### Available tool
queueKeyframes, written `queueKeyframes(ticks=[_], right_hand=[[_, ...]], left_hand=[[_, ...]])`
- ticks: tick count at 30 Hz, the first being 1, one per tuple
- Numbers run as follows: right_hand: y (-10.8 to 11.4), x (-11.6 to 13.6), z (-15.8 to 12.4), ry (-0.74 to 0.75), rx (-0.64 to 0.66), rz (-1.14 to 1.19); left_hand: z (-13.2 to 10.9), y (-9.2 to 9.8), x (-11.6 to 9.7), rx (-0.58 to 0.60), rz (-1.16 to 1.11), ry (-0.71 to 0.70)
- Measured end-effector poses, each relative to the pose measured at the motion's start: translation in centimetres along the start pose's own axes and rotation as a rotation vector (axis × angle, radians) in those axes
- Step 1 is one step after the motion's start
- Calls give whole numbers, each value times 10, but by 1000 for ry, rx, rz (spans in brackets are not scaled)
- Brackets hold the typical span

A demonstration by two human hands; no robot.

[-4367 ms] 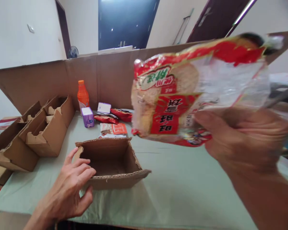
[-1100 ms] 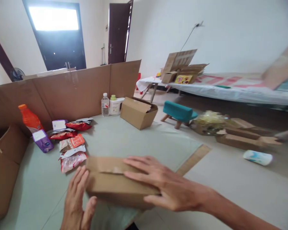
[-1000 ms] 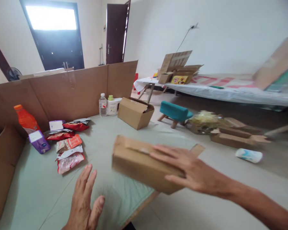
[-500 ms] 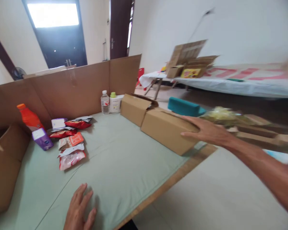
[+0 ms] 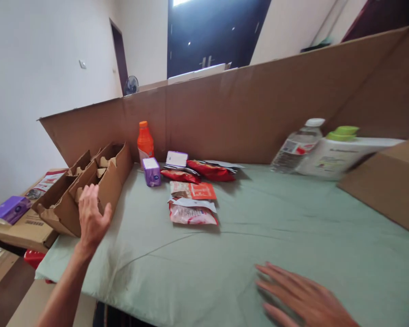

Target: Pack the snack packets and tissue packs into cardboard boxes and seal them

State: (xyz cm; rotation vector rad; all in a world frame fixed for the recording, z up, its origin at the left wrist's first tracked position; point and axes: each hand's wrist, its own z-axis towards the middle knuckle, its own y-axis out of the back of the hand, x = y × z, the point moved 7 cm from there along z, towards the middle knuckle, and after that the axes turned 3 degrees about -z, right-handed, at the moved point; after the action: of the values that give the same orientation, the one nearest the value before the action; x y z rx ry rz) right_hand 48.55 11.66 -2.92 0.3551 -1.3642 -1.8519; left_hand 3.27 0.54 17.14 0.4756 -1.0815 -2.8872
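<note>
On the left, my left hand (image 5: 92, 218) has its fingers spread against the near side of an open cardboard box (image 5: 114, 181) with compartments. It appears to touch the box without gripping it. My right hand (image 5: 298, 293), slightly blurred, is stretched out low over the green cloth (image 5: 245, 254) with nothing in it. Between the hands and farther back lie a pink-and-white packet (image 5: 192, 214), an orange-and-beige packet (image 5: 194, 190) and red packets (image 5: 213, 171). Beside them are a purple tissue pack (image 5: 152, 172), another tissue pack (image 5: 176, 159) and an orange bottle (image 5: 145, 141).
A tall cardboard panel (image 5: 245, 109) closes off the table's back. At right stand a clear water bottle (image 5: 298, 145), a white bottle with green cap (image 5: 334, 156) and a cardboard box (image 5: 388, 181). A purple pack (image 5: 11, 210) lies on a carton (image 5: 23, 229) at far left.
The view has swung left. My right hand has left the closed box on the right and is over the cloth. My left hand has moved from the cloth to the open box at left.
</note>
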Motion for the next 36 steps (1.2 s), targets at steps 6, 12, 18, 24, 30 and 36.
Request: queueKeyframes(ticks=[6,12,18,24,30,36], right_hand=[[8,67,36,114,158,83],[46,65,42,-89,116,300],[52,73,57,-214,147,729],[28,81,45,-258,192,860],[-9,81,15,-354,263,947],[-20,60,20,-431,158,1000]], left_hand=[[50,-12,37,220,-65,131],[-21,21,-28,481,-345,-112],[-75,39,-103,696,-486,-414],[-107,25,-62,302,-553,-146],[-175,-55,-1,621,-567,179],[-168,-105,-30,623,-520,141]])
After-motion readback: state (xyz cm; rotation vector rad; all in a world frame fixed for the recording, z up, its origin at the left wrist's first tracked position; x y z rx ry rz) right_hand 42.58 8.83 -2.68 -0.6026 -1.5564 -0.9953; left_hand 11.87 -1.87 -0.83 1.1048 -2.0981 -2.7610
